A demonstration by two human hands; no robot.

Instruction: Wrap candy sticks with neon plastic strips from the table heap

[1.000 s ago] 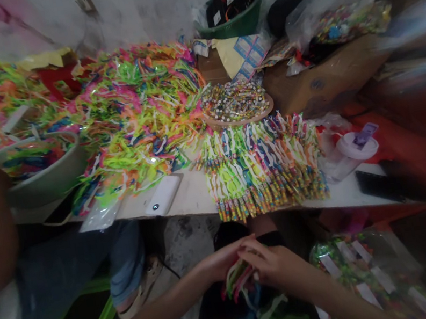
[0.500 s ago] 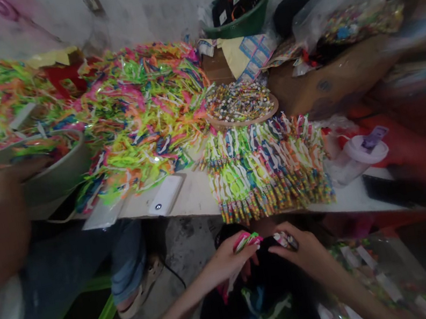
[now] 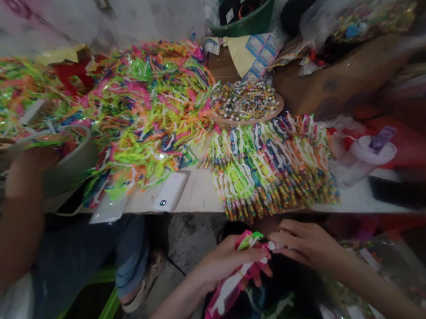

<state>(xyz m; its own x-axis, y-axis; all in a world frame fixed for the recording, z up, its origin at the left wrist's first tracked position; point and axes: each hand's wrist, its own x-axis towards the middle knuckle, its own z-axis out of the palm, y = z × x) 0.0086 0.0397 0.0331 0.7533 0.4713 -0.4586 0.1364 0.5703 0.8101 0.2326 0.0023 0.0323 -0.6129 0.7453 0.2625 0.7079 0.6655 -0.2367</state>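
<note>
Below the table's front edge my left hand point(image 3: 222, 262) is closed round a pink plastic sleeve point(image 3: 228, 294) with a white strip in it; green and pink ends stick out above my fingers. My right hand point(image 3: 306, 243) meets it from the right, fingers pinched at the sleeve's top end. More loose coloured sleeves point(image 3: 270, 318) lie in my lap beneath both hands. Just beyond my hands, rows of packed candy sticks point(image 3: 272, 168) are laid out on the white table point(image 3: 198, 194).
A big heap of neon sleeves point(image 3: 143, 111) covers the table's back left. A round tray of small candies point(image 3: 245, 102), a white phone point(image 3: 170, 192), a lidded cup point(image 3: 363, 156) and a green basket point(image 3: 250, 17) stand around. Another person's arm point(image 3: 14, 220) reaches to a grey bowl point(image 3: 63, 168) at left.
My hands have come together again on the sleeve, which now hangs longer below my left hand. The other person's arm has stretched toward the grey bowl.
</note>
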